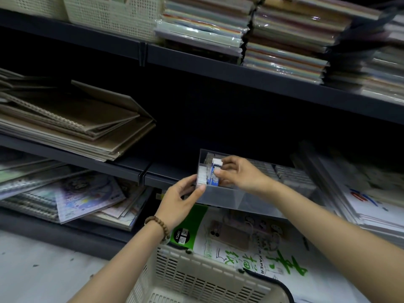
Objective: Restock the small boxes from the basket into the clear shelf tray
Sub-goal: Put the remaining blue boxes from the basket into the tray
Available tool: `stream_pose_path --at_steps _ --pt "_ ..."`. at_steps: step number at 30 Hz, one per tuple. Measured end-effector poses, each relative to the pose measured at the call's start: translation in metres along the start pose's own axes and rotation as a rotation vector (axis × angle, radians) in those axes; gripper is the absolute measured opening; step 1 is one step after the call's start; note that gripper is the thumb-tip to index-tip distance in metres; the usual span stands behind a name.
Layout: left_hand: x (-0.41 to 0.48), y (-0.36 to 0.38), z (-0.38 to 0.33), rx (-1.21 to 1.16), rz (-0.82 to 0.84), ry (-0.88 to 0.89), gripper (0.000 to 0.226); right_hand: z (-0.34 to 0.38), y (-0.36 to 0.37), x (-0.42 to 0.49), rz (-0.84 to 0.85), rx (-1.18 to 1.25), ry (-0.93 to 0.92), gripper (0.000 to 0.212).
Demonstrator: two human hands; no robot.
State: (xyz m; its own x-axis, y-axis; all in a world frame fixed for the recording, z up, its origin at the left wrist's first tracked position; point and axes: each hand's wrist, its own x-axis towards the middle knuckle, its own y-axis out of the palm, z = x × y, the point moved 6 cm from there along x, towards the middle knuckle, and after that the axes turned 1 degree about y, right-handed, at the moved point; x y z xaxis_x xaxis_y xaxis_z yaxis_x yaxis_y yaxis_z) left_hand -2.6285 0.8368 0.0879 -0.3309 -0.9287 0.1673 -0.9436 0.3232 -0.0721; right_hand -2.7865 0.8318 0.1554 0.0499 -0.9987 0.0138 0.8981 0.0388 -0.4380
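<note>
A clear shelf tray sits on the dark middle shelf, just right of centre. My right hand pinches a small blue-and-white box and holds it inside the tray's front left corner. Beside it, against the tray's left wall, stands a row of small white boxes. My left hand, with a bead bracelet on the wrist, holds the tray's front left corner, thumb on its front wall. The beige slotted basket is below my arms at the bottom; its contents are hidden.
More small packs fill the tray's right part. Brown spiral sketchbooks lie at the left on the same shelf, notebooks below them, wrapped paper stacks above. A green-and-white sketch-paper pack lies under the tray.
</note>
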Motion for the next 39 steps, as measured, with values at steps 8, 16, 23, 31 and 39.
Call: stream_pose_path --at_steps 8,16,23,31,39 --pt "-0.002 0.002 -0.003 0.035 -0.004 -0.017 0.077 0.004 0.005 -0.011 0.025 -0.268 -0.112 0.030" --pt "-0.003 0.001 -0.003 0.033 -0.017 -0.022 0.076 -0.008 0.000 -0.005 -0.023 -0.045 0.153 0.015" --pt "-0.002 0.001 -0.003 0.056 -0.004 -0.009 0.064 -0.017 0.003 0.009 0.019 -0.245 0.314 0.021" --pt "-0.004 0.000 -0.002 0.062 -0.001 0.003 0.060 -0.019 0.013 0.012 0.117 -0.097 0.539 0.027" --pt "-0.008 0.004 -0.006 0.052 0.012 0.028 0.060 -0.014 0.013 0.010 0.045 -0.231 0.466 0.056"
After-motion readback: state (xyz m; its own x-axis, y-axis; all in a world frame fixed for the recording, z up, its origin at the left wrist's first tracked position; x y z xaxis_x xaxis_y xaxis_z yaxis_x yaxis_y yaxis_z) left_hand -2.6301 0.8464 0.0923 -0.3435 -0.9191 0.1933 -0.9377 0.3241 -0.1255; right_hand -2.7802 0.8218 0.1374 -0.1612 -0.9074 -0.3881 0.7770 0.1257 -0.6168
